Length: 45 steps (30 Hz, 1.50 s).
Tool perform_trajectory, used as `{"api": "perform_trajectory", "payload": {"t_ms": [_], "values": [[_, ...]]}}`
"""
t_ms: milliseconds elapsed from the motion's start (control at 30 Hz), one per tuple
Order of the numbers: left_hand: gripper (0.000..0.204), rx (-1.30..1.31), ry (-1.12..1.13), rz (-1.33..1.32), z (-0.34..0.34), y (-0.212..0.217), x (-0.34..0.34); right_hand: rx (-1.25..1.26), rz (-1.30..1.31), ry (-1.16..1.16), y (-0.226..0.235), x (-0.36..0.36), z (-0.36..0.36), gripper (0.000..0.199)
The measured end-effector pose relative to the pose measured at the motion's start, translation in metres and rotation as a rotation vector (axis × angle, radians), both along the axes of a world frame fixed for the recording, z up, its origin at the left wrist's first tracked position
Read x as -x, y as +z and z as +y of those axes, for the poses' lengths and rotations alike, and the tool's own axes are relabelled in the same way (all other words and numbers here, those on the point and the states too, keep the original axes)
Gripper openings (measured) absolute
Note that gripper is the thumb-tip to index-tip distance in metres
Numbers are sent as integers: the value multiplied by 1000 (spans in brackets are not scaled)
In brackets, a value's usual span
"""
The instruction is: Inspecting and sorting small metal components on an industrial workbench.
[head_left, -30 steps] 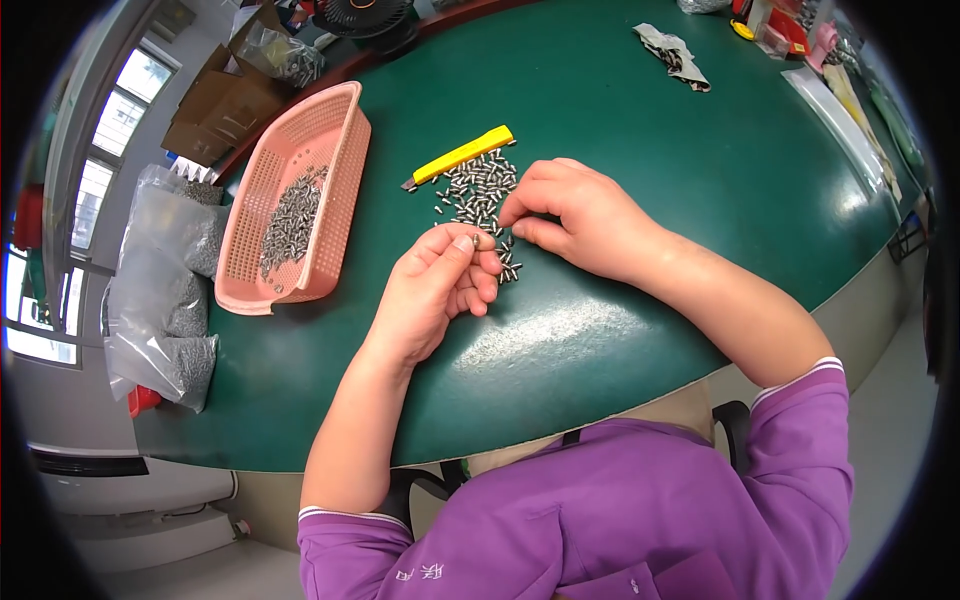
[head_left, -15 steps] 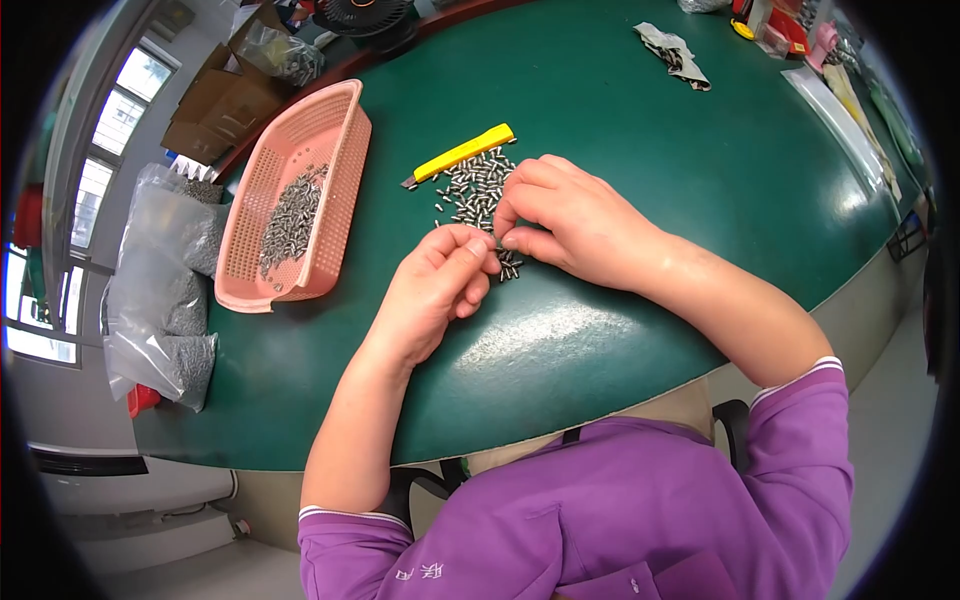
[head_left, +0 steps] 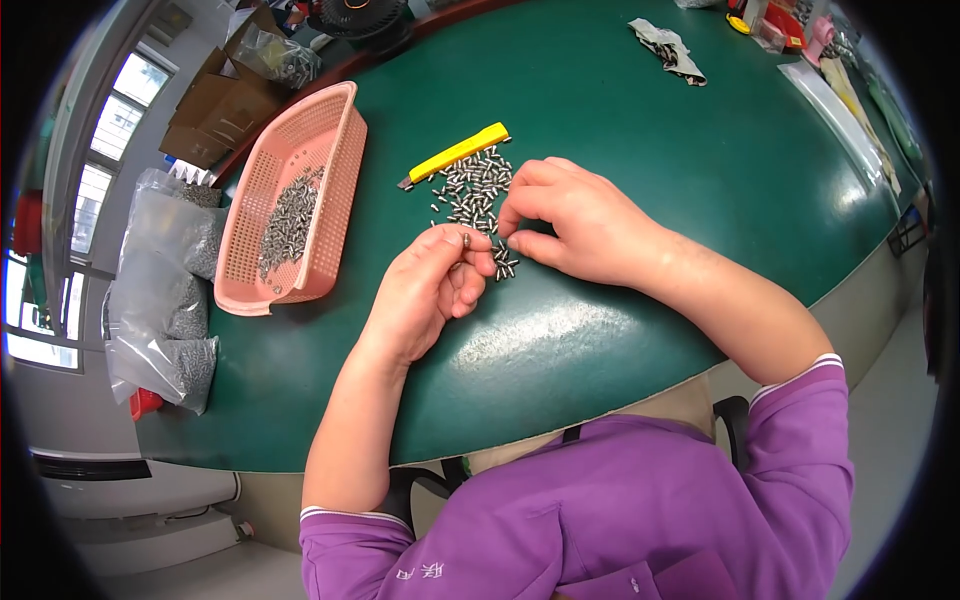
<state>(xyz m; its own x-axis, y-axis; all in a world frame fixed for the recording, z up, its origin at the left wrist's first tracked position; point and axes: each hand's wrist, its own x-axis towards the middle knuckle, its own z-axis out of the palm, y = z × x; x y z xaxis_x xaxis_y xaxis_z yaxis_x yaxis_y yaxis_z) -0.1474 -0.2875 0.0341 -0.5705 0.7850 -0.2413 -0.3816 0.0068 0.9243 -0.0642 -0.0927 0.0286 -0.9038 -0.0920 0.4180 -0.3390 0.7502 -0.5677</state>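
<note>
Left hand: the left hand rests on the green counter just below the pile of small metal pieces; its fingers are pinched together on one small metal piece, held at the tips of thumb and forefinger.
Right hand: the right hand lies at the right edge of the pile, palm down; its fingers are curled together with the tips on the loose pieces, though whether they grip one cannot be told from this view.
Pile: the pile of small metal pieces is spread loose on the counter, between the two hands and the yellow knife.
Yellow knife: a yellow utility knife lies slantwise, touching the upper edge of the pile.
Basket: a pink plastic basket stands to the left of the pile, near but apart from it, with a heap of like metal pieces inside.
Bags: clear plastic bags of grey pieces sit beyond the basket, further left of the pile, at the counter's edge.
Wrapper: a crumpled wrapper lies well apart from the pile, up and to the right.
Sleeves: purple sleeves, pushed up past the forearms, are below the pile.
</note>
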Motion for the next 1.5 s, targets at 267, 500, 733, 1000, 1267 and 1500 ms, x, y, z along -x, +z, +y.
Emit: {"api": "perform_trajectory", "payload": {"t_ms": [267,500,733,1000,1267,1500], "values": [[28,-21,78,-16,0,1,1,-87,-62,44,-5,-2,-3,11],[16,82,9,78,-1,1,-1,-73,28,14,-7,1,-3,10],[15,72,-82,70,0,3,-6,119,94,88,-1,0,-9,9],[17,15,-60,27,-1,0,-1,44,158,-22,-7,4,-2,8],[30,-4,38,-8,-1,1,2,-31,87,71,-12,5,-2,11],[24,-8,126,-14,-1,-4,6,-137,114,112,-13,3,-5,9]]}}
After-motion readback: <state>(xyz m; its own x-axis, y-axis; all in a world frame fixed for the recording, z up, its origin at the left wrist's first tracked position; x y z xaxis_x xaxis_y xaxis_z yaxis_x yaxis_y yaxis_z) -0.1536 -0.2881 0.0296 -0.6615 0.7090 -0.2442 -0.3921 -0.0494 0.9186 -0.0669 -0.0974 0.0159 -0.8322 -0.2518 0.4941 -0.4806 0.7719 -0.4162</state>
